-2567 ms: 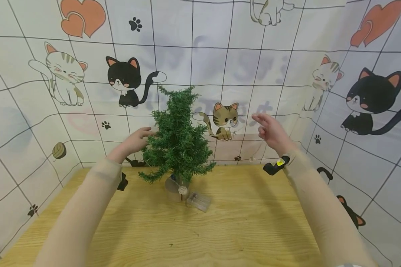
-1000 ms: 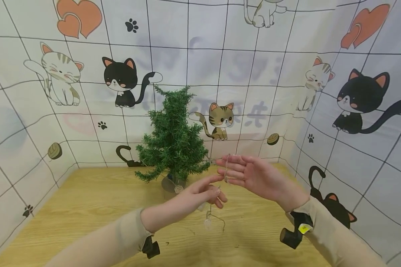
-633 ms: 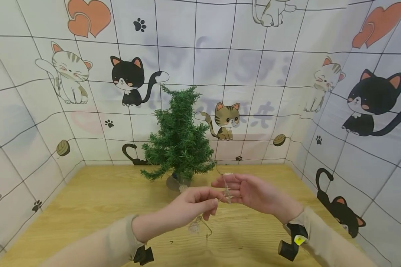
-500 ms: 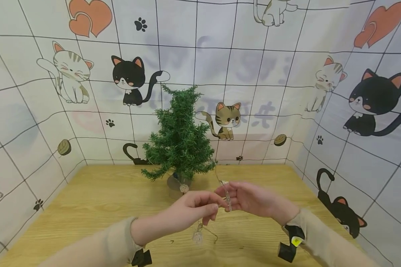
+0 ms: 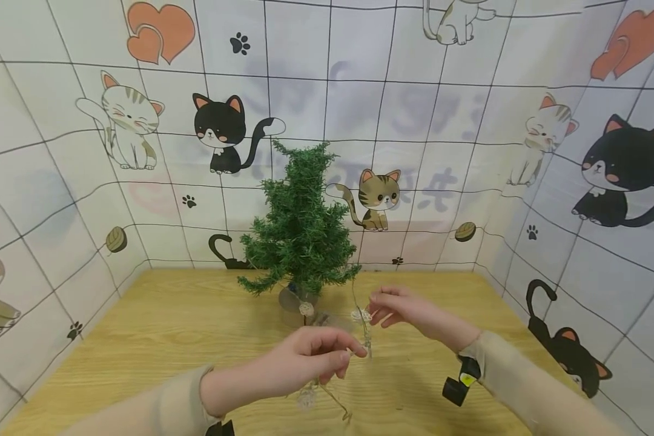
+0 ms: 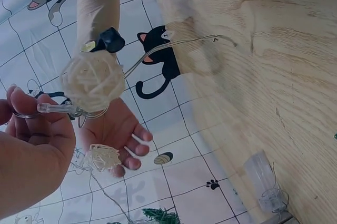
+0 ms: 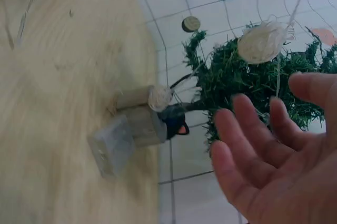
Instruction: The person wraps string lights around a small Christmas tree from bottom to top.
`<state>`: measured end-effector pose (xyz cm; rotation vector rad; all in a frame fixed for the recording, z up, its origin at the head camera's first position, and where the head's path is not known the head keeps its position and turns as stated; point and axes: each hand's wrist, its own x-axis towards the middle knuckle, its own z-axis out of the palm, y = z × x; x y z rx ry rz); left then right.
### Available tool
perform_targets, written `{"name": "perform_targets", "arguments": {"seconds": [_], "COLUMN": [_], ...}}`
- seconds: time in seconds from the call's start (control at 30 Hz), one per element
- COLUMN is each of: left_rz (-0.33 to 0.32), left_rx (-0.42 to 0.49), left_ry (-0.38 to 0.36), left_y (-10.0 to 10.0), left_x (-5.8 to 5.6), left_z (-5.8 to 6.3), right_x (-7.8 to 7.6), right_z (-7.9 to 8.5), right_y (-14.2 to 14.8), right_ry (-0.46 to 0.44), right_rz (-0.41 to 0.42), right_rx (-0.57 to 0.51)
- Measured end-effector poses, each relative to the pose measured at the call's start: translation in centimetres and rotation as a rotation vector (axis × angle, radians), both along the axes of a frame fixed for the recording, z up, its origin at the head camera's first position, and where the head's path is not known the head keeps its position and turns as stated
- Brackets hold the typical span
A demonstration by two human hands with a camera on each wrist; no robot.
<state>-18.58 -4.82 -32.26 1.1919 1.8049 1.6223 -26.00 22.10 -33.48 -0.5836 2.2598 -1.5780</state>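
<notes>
In the head view my left hand [image 5: 305, 357] pinches the thin wire of a string of ball lights between thumb and fingers. A woven white ball [image 6: 92, 81] hangs close to those fingers in the left wrist view, beside a clear bulb holder [image 6: 52, 108]. My right hand [image 5: 409, 312] is relaxed, fingers apart, beside another woven ball [image 5: 361, 315]; whether it touches that ball is unclear. From there the wire rises to the small green artificial Christmas tree [image 5: 302, 230]. One more ball [image 5: 306, 398] dangles below my left hand with a loose wire end.
The tree's round pot [image 7: 145, 124] stands on the wooden table [image 5: 196, 339], with a ball [image 7: 160, 97] against it. A clear plastic battery box [image 7: 113, 147] lies beside the pot. A cat-printed cloth [image 5: 403, 115] encloses the back and sides.
Both hands have come from either side of the tree to its front right. The wire lay across my right fingers; that hand has since drawn off it, while my left hand has lowered slightly.
</notes>
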Motion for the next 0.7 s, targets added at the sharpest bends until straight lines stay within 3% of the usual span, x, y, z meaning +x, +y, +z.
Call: {"name": "perform_targets", "arguments": {"seconds": [0.13, 0.27, 0.47, 0.57, 0.7], "left_rz": [-0.013, -0.019, 0.011, 0.038, 0.057], "left_rx": [0.047, 0.077, 0.040, 0.012, -0.036], "left_ry": [0.026, 0.051, 0.067, 0.078, 0.092], "left_y": [-0.2, -0.4, -1.0, -1.4, -1.8], "left_x": [0.0, 0.0, 0.0, 0.1, 0.2], "left_z": [-0.1, -0.2, 0.1, 0.4, 1.0], "right_x": [-1.2, -1.9, -2.0, -2.1, -2.4], "right_z": [0.0, 0.3, 0.5, 0.5, 0.8], "right_y": [-0.6, -1.4, -2.6, -2.9, -2.4], "right_ry": [0.276, 0.513, 0.689, 0.755, 0.786], "right_rz": [-0.078, -0.074, 0.041, 0.059, 0.010], "right_rx": [0.041, 0.155, 0.391, 0.418, 0.411]}}
